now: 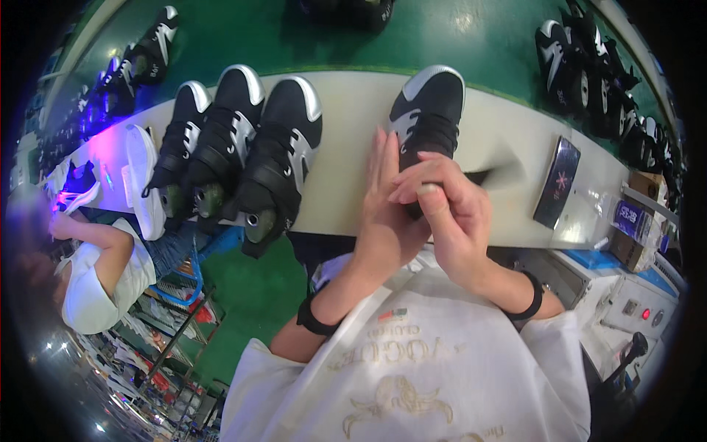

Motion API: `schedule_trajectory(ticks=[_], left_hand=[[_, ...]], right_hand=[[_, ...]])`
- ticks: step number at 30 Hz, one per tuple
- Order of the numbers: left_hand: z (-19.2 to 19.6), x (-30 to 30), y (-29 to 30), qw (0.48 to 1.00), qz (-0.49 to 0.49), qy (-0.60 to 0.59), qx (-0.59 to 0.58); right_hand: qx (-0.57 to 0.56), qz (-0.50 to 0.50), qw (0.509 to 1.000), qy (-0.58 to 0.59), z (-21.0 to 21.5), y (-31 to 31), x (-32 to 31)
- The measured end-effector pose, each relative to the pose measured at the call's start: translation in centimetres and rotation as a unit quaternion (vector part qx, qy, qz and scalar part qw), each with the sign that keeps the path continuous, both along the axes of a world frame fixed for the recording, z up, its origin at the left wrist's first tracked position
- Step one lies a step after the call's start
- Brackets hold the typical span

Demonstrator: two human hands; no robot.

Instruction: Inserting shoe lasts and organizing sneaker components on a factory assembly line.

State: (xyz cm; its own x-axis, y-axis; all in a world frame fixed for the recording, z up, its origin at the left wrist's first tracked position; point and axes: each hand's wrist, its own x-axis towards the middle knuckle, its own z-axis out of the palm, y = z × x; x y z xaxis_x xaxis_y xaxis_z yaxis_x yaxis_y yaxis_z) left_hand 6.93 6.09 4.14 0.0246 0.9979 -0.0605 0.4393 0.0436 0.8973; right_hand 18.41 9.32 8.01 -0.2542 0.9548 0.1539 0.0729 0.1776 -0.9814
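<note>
Both hands on black shoe, toe pointing away

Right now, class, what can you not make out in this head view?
- Heel of the black shoe: hidden behind the left hand and right hand.
- What the fingers pinch: covered.
- Co-worker's hands: blurred near the left rim.
- Dark flat device: surface detail too small.

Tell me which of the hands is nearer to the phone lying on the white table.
Right. The right hand is on the black shoe's heel, on the side toward the phone. The left hand is pressed against the shoe's other side, farther away.
</note>
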Motion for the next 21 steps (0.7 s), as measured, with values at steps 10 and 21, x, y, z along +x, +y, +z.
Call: schedule_trajectory(ticks=[10, 21], left_hand=[[0.0, -3.7, 0.4, 0.932, -0.064, -0.354, -0.042], [0.6, -4.1, 0.2, 0.99, -0.077, -0.057, 0.107]], right_hand=[[0.031, -0.019, 0.985, -0.169, -0.9, -0.6, 4.3], [0.132, -0.069, 0.969, -0.197, -2.6, -1.9, 3.9]])
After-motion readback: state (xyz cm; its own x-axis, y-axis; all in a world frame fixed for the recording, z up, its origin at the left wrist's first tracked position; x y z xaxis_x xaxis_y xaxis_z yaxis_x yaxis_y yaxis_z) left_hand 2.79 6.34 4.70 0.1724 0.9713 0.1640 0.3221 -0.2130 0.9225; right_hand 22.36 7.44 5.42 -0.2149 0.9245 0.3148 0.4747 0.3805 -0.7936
